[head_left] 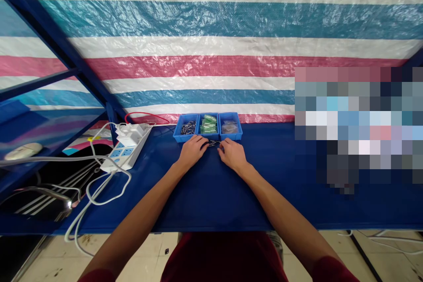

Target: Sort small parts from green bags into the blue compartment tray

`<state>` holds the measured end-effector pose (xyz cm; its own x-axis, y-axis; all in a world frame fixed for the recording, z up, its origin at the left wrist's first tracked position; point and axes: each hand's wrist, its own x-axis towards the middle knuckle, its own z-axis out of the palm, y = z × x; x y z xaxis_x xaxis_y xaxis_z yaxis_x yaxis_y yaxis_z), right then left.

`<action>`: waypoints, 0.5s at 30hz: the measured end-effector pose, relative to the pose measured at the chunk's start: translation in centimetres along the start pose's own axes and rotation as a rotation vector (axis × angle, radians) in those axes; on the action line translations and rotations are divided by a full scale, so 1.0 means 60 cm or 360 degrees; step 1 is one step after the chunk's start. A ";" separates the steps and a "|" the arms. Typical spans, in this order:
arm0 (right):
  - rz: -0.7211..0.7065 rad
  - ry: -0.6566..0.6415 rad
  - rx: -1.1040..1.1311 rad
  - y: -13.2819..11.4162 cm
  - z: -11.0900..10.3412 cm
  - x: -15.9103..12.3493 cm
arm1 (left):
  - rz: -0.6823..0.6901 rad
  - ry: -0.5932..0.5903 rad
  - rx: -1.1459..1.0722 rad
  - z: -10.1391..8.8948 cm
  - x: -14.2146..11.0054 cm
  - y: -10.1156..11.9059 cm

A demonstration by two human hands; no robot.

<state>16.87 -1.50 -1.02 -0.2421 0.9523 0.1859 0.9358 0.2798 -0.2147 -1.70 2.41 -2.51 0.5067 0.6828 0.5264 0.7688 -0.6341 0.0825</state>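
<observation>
My left hand [194, 150] and my right hand [232, 154] rest on the blue tabletop [211, 198], fingers curled and tips turned toward each other. Between them lie a few small metal pieces [213, 143], just in front of a row of joined blue plastic bins. The left bin [186, 127] holds dark metal parts, the middle bin [208, 124] green packets, and the right bin [229, 128] a clear bag. Whether either hand pinches a piece is hidden by the fingers.
A white power strip [127, 150] with white plugs lies to the left, with white cables looping over the table edge. A pale computer mouse [23, 151] sits far left. A striped tarpaulin [211, 70] hangs behind the table. A pixelated patch covers the right.
</observation>
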 end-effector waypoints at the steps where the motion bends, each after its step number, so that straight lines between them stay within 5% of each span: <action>1: 0.0000 -0.0030 -0.0010 0.000 -0.001 -0.001 | -0.0007 0.0007 -0.0015 0.000 0.000 0.001; 15: -0.0065 -0.0128 -0.0131 0.000 0.004 0.000 | 0.0010 0.0002 -0.0109 -0.002 -0.001 0.006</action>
<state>16.80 -1.47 -1.25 -0.2974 0.9478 0.1150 0.9417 0.3110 -0.1281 -1.51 2.11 -2.40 0.5111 0.6782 0.5280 0.7371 -0.6618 0.1365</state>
